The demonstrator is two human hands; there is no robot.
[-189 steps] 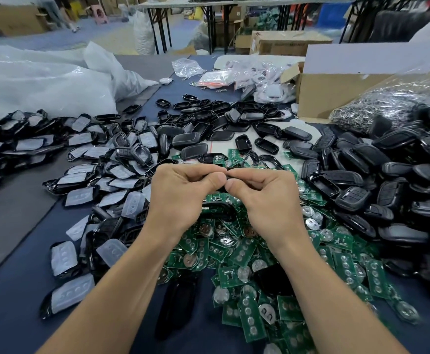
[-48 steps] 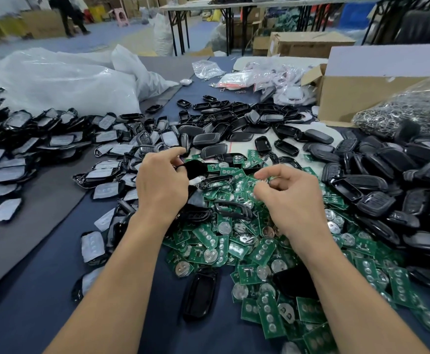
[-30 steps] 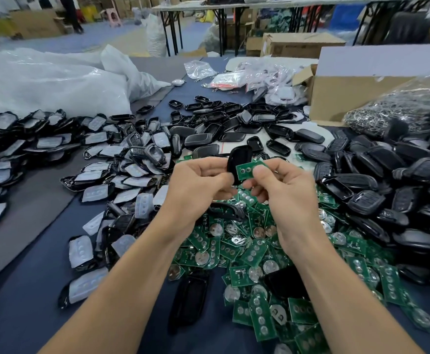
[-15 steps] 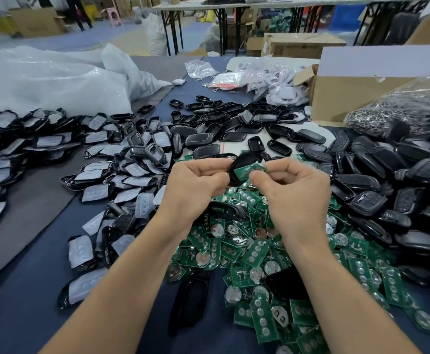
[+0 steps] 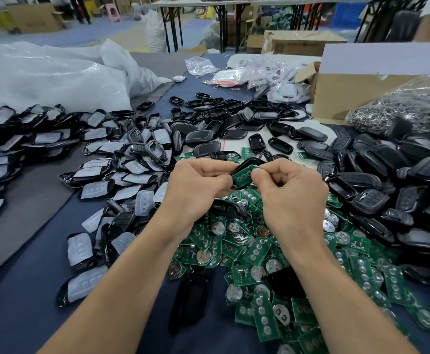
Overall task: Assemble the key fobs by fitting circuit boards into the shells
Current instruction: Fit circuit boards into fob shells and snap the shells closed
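My left hand (image 5: 196, 186) grips a black key fob shell (image 5: 247, 163) held above the table. A green circuit board (image 5: 242, 176) lies tilted on the shell's open face, pinched by the thumb and fingers of my right hand (image 5: 289, 190). Both hands meet at the middle of the view, and their fingers hide most of the shell. Below them spreads a heap of green circuit boards (image 5: 260, 254) with round metal contacts.
Black shells (image 5: 377, 180) are piled at the right, and shells with grey button pads (image 5: 122, 172) at the left. A cardboard box (image 5: 347, 90) and a bag of metal rings (image 5: 400, 108) stand at the back right. White plastic bags (image 5: 55, 75) lie at the back left.
My left hand took a black shell and my right hand a green board; they came together. Over the last half second the board has tilted lower onto the shell.
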